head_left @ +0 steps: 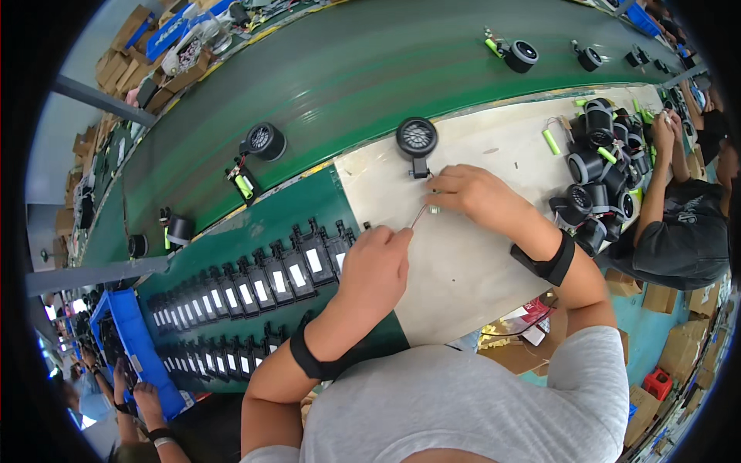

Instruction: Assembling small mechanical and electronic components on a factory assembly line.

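Note:
My left hand (378,266) is closed in a pinch on a thin reddish wire (418,217) over the pale board. That wire runs up toward a small light-coloured part (434,209), perhaps a circuit board, just below my right fingers. My right hand (480,199) is closed too, fingertips pressed together beside the neck of a small black fan (417,137); what they pinch is hidden. The fan lies grille up at the far edge of the pale board. Left of my left hand, rows of black plastic housings (279,279) with white labels stand on the green mat.
A green conveyor belt (347,69) runs across the far side, bearing several fans with green battery cells. Black fans are heaped (598,166) at the right, near a co-worker's hands (665,131). A blue crate (127,332) stands at the left; a cardboard box (532,351) sits below the table edge.

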{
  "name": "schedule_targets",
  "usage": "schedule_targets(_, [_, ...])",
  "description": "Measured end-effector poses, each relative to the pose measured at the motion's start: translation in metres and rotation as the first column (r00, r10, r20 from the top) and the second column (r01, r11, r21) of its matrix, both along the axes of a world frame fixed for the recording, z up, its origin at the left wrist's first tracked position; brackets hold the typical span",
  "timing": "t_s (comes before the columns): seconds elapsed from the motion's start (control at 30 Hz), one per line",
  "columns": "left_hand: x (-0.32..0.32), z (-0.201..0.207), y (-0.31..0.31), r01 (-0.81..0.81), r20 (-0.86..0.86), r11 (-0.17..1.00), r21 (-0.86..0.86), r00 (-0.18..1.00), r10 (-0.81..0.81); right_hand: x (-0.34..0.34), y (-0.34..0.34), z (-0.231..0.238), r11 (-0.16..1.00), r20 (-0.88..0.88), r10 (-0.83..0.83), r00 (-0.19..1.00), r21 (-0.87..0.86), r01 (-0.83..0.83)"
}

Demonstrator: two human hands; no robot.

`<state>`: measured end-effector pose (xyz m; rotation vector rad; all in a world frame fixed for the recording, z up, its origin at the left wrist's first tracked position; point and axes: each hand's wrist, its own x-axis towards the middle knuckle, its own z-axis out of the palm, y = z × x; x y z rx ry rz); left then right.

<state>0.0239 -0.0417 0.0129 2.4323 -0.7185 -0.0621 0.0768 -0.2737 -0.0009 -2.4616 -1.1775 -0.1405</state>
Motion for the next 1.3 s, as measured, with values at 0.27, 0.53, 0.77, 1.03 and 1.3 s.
schedule_targets(0.27, [-0.025, -0.013, 0.032, -0.306, -0.173, 0.945, -0.113, 0.943, 0.285, -0.016, 0.052, -0.008, 0.989, -0.036, 0.127, 0.991, 0.076, -0.124])
schedule_targets(0.53, [-0.026, -0.024, 0.033, -0.272, -0.170, 0.962, -0.008, 0.948, 0.267, -0.016, 0.070, -0.004, 0.998, -0.086, 0.026, 0.996, 0.051, -0.022])
schedule_targets(0.77, [-0.014, -0.008, 0.031, -0.314, 0.107, 0.949, -0.006, 0.944, 0.313, -0.013, 0.075, -0.007, 0.980, -0.072, 0.043, 0.996, 0.199, -0.028])
schedule_targets(1.03, [0.010, -0.008, 0.028, -0.276, -0.305, 0.863, -0.424, 0.940, 0.151, -0.014, 0.072, 0.012, 0.825, -0.054, -0.129, 0.990, 0.548, 0.137])
schedule_targets(1.3, [0.018, 0.017, 0.009, -0.681, -0.746, 0.307, -0.665, 0.584, -0.321, -0.019, 0.074, 0.013, 0.651, 0.000, -0.437, 0.900, 0.690, 0.316])
